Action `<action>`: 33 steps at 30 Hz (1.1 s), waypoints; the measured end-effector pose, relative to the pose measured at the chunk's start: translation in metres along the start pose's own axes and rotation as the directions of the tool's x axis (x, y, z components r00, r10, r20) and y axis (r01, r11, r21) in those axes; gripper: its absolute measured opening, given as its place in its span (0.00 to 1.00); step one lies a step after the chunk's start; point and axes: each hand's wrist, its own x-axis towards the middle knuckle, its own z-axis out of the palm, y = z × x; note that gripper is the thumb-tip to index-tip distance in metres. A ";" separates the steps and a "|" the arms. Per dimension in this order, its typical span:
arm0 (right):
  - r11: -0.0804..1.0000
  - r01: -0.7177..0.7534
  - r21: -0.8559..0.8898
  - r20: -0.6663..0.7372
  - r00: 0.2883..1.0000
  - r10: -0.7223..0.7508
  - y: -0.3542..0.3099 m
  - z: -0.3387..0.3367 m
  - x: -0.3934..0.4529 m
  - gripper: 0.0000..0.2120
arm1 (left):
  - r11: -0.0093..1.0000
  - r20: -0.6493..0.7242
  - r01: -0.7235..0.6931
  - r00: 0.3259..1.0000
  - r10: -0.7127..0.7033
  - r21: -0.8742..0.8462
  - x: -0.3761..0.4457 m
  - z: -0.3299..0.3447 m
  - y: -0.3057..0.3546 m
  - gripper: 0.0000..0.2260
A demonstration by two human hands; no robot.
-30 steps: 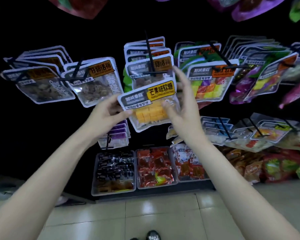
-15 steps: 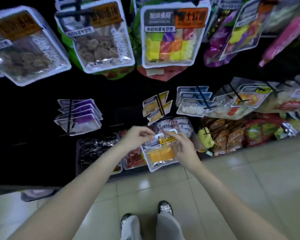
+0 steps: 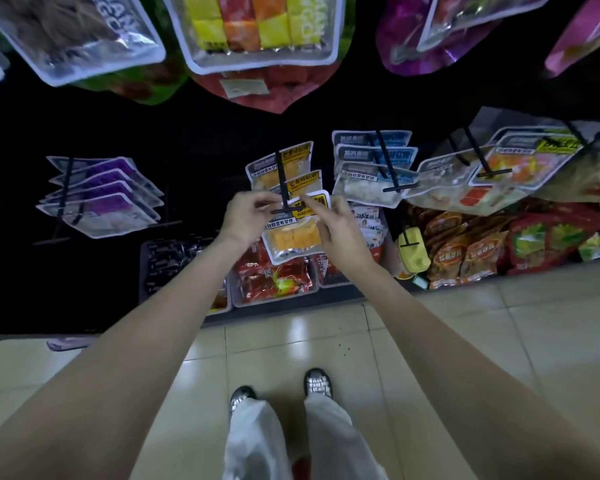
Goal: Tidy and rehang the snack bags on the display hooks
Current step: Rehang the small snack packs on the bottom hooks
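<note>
A clear snack bag of orange-yellow cubes with a yellow label hangs tilted at the tip of a black display hook. My left hand pinches the bag's top left corner beside the hook's crossbar. My right hand grips the bag's top right edge, fingers curled over the label. Two bags of the same kind hang further back on that hook. Whether the bag's hole is over the hook tip I cannot tell.
Purple bags hang on the hook to the left, blue-labelled bags to the right. Bins of red packets and dark packets stand below on the rack's base. Large bags hang overhead. Tiled floor and my shoes are beneath.
Both hands brought the yellow-labelled bag down from the upper row, then lifted it up to the tip of the lower hook. The camera tilted downward.
</note>
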 end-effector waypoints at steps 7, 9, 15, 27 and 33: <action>1.000 0.003 -0.024 0.059 0.998 -0.002 -0.005 0.007 0.013 0.27 | 0.993 -0.087 -0.006 0.996 0.017 0.119 0.006 -0.007 -0.008 0.07; 1.000 -0.024 -0.016 0.051 0.998 0.025 -0.006 0.007 0.016 0.27 | 0.991 -0.094 0.003 0.996 0.010 0.133 0.009 -0.007 -0.003 0.07; 0.996 -0.016 -0.088 0.012 1.000 0.018 0.001 0.002 0.020 0.27 | 0.993 -0.058 -0.036 0.997 0.042 0.111 0.004 -0.004 0.007 0.09; 0.968 -0.131 -0.213 0.013 0.991 0.137 -0.016 0.015 0.013 0.34 | 0.979 -0.074 0.025 0.997 -0.010 0.205 0.010 -0.006 0.008 0.10; 0.947 -0.190 -0.258 -0.002 0.981 0.196 -0.015 0.020 0.026 0.39 | 0.953 -0.174 0.059 0.985 -0.006 0.299 0.020 0.000 0.008 0.11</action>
